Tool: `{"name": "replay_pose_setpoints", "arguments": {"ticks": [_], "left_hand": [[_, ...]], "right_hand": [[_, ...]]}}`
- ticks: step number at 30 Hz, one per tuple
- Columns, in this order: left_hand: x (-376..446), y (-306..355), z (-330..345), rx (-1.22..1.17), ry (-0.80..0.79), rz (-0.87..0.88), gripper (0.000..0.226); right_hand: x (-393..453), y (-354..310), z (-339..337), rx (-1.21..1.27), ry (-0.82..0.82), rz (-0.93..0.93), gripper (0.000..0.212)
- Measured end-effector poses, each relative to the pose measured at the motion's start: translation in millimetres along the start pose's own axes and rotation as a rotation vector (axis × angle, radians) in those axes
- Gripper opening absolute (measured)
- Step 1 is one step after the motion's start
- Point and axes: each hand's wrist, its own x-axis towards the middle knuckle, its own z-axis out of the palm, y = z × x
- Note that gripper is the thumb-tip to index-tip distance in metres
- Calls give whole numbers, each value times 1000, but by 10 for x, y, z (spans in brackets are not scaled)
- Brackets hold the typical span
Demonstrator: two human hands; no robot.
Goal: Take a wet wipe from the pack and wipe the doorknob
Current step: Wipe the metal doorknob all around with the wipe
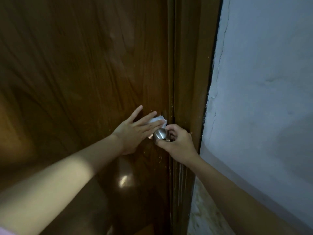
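Note:
A round silver doorknob [159, 135] sticks out of a dark brown wooden door [81, 68]. My left hand [135, 129] lies flat against the door just left of the knob, fingers spread, and presses a crumpled white wet wipe [158, 119] against the door above the knob. My right hand [177, 141] is curled around the right side and neck of the knob, with the thumb under it. The wipe pack is not in view.
The door frame [188, 82] runs down the right of the door. A pale plastered wall [262, 99] stands to the right of the frame. A shiny light patch [123, 181] shows low on the door.

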Motion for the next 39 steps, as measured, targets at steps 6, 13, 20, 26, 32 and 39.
{"name": "replay_pose_setpoints", "arguments": {"ticks": [6,13,20,26,32,39], "left_hand": [[-234,129,192,45,-36,-110,101],[-240,362,291,-1,-25,-175,96],[-302,559,451,-40,-54,-154,94],[-352,505,516,-100,9,-155,93],[-379,403,445,-153,124,-180,81],[-268,438,470,-55,159,-166,91]], "right_hand": [[-8,-18,15,-18,8,10,29],[-2,-29,20,-52,6,12,30],[15,-24,0,-57,-17,9,32],[21,5,1,-66,-9,7,33],[28,42,9,-70,-7,17,37],[31,51,13,-65,-19,2,33]]}}
